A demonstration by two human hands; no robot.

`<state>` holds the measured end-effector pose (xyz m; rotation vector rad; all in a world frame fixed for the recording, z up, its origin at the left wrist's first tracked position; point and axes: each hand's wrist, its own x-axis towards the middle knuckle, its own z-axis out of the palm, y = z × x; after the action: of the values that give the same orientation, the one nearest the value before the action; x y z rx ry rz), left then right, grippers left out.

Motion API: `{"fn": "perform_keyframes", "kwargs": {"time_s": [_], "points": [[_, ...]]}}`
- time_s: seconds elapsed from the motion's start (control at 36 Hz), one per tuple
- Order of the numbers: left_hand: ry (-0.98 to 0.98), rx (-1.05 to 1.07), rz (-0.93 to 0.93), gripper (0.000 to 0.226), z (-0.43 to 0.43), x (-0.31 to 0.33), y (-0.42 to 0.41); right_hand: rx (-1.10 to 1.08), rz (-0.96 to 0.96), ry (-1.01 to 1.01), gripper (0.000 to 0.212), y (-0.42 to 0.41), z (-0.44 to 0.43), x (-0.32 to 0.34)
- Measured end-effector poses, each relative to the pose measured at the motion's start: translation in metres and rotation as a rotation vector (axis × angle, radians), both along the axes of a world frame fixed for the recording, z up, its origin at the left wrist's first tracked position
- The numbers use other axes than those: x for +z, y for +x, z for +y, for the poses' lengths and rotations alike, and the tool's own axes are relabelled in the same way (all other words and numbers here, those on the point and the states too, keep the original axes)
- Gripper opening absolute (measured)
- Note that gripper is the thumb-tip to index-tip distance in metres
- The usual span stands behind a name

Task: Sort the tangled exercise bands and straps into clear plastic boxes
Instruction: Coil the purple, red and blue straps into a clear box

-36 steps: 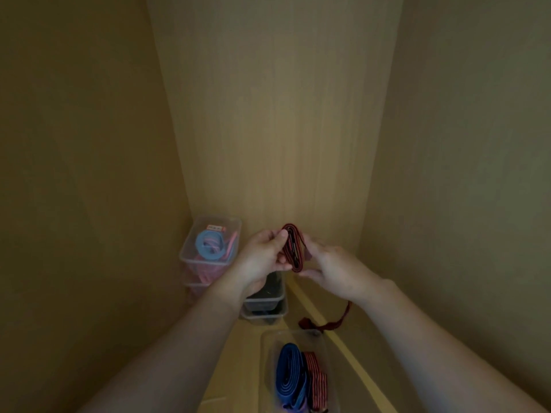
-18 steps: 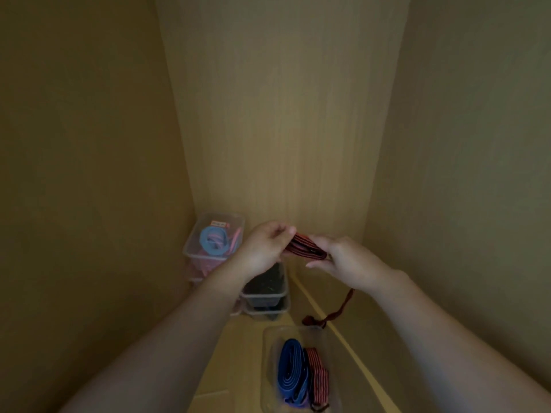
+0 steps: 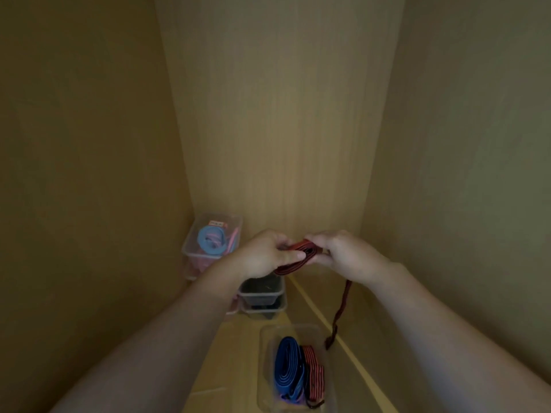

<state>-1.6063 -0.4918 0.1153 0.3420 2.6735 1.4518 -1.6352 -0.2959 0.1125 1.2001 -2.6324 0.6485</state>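
1. Red-and-black woven strap (image 3: 299, 258), upright a second ago, is now turned flat and pinched at both ends by left hand (image 3: 267, 255) and right hand (image 3: 346, 255), mid-air, centre.
2. Loose tail is left hanging above near clear plastic box (image 3: 266, 353); folding is judged unfinished.

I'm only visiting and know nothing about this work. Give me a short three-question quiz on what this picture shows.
1. True or false: the left hand and right hand both grip the red strap.
2. Where does the dark blue band lie? A) nearest clear box B) left hand C) bare floor.
3. Fill in: the strap's loose tail hangs below the ___ hand.
Key: 1 true; 2 A; 3 right.
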Motion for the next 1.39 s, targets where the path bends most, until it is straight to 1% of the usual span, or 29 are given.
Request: {"fn": "perform_keyframes", "kwargs": {"time_s": [0.14, 0.25, 0.31, 0.42, 0.44, 0.47, 0.56, 0.67, 0.78, 0.83, 0.92, 0.97, 1.06, 1.11, 1.17, 1.19, 1.22, 1.28, 1.31, 1.33, 1.39], "points": [[0.262, 0.119, -0.007, 0.016, 0.010, -0.004, 0.004, -0.094, 0.016, -0.106, 0.033, 0.005, 0.002, 0.001], [0.381, 0.166, 0.033, 0.016, 0.020, -0.006, 0.005, -0.084, -0.033, -0.102, 0.040, 0.007, -0.003, -0.002], [0.458, 0.150, 0.007, 0.014, 0.024, -0.006, 0.007, -0.085, -0.071, -0.077, 0.052, 0.009, -0.005, -0.004], [0.592, 0.158, -0.049, 0.016, 0.029, -0.002, 0.009, -0.053, -0.104, -0.032, 0.090, 0.015, -0.006, -0.010], [0.620, 0.164, -0.056, 0.017, 0.030, -0.002, 0.009, -0.045, -0.102, -0.044, 0.095, 0.017, -0.006, -0.010], [0.632, 0.166, -0.065, 0.017, 0.029, -0.001, 0.009, -0.043, -0.084, -0.062, 0.095, 0.017, -0.007, -0.011], [0.603, 0.158, -0.094, 0.025, 0.028, 0.000, 0.010, -0.044, 0.001, -0.107, 0.081, 0.015, -0.006, -0.012], [0.533, 0.161, -0.092, 0.038, 0.019, 0.005, 0.011, -0.003, 0.023, -0.053, 0.065, 0.013, -0.001, -0.010], [0.457, 0.180, -0.023, 0.032, 0.014, 0.011, 0.010, 0.050, 0.042, -0.032, 0.057, 0.015, -0.002, -0.010], [0.511, 0.199, -0.031, 0.027, 0.013, 0.012, 0.009, 0.031, 0.064, -0.042, 0.054, 0.014, -0.003, -0.009], [0.676, 0.216, -0.072, 0.018, 0.015, 0.010, 0.009, 0.003, 0.036, -0.104, 0.049, 0.013, -0.002, -0.010], [0.758, 0.208, -0.081, 0.023, 0.016, 0.008, 0.009, 0.007, 0.011, -0.141, 0.048, 0.012, -0.002, -0.012], [0.838, 0.193, -0.103, 0.035, 0.019, 0.002, 0.008, -0.050, 0.005, -0.157, 0.052, 0.013, -0.004, -0.015], [0.897, 0.183, -0.143, 0.036, 0.022, -0.001, 0.009, -0.097, 0.030, -0.189, 0.051, 0.012, -0.004, -0.017], [0.932, 0.173, -0.177, 0.033, 0.022, -0.003, 0.009, -0.116, 0.062, -0.213, 0.045, 0.011, -0.003, -0.018], [0.906, 0.185, -0.184, 0.031, 0.022, -0.003, 0.009, -0.118, 0.062, -0.202, 0.044, 0.010, -0.001, -0.019], [0.837, 0.212, -0.178, 0.027, 0.021, -0.003, 0.008, -0.118, 0.050, -0.171, 0.045, 0.009, 0.001, -0.018], [0.513, 0.286, -0.083, 0.022, 0.017, -0.005, 0.003, -0.122, 0.006, -0.070, 0.047, 0.009, 0.005, -0.017], [0.323, 0.294, -0.020, 0.022, 0.013, -0.006, 0.001, -0.111, -0.015, -0.022, 0.045, 0.009, 0.007, -0.016], [0.171, 0.277, 0.028, 0.022, 0.010, -0.007, 0.000, -0.086, -0.023, 0.008, 0.042, 0.009, 0.007, -0.016], [-0.009, 0.179, 0.057, 0.021, 0.007, -0.007, 0.004, -0.023, -0.028, 0.042, 0.036, 0.010, 0.006, -0.016]]}}
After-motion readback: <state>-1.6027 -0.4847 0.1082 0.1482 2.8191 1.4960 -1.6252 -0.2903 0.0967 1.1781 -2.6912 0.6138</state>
